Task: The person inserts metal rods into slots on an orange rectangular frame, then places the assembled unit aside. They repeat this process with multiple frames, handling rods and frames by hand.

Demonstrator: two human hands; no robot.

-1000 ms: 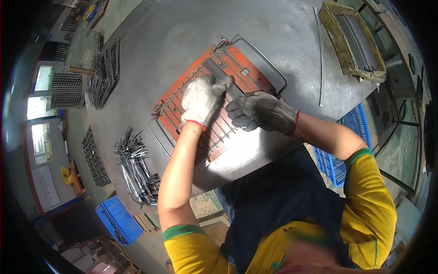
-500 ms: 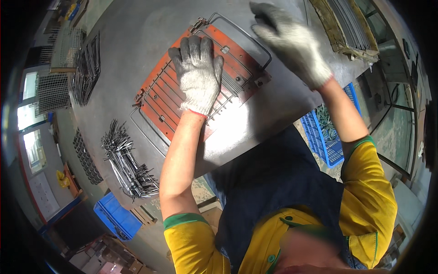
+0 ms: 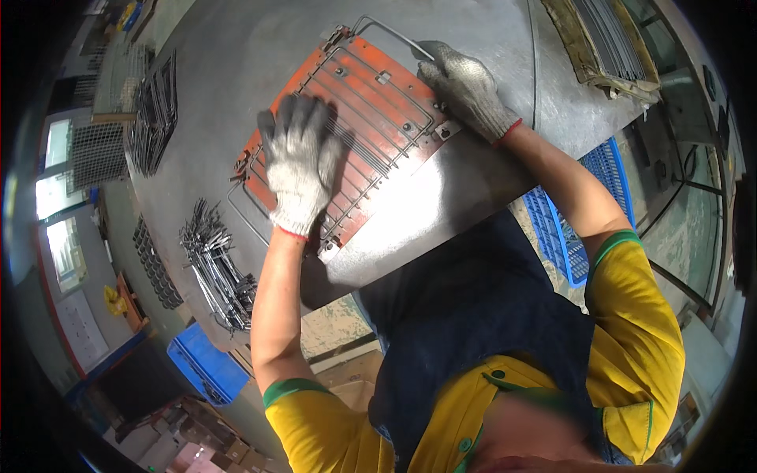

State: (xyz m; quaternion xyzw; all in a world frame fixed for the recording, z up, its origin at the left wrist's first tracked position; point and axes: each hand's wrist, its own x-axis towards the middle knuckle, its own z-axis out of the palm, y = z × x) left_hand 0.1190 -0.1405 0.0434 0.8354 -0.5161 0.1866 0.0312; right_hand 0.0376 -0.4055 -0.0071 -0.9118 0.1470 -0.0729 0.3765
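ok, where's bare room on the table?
Free: table between wire frames and red jig; also between rod and tray. Crowded: the jig, left hand over it, right hand at its handle; near-left edge, wire bundle.

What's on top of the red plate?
Thin metal rods lie across the red plate, with the left hand over some. What is under that hand is hidden.

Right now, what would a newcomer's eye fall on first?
Probably the orange plate on the grey table, crossed by thin wires. The gloved left hand lies over its left side; the right hand is at the bent handle, upper right. A wire heap lies lower left.
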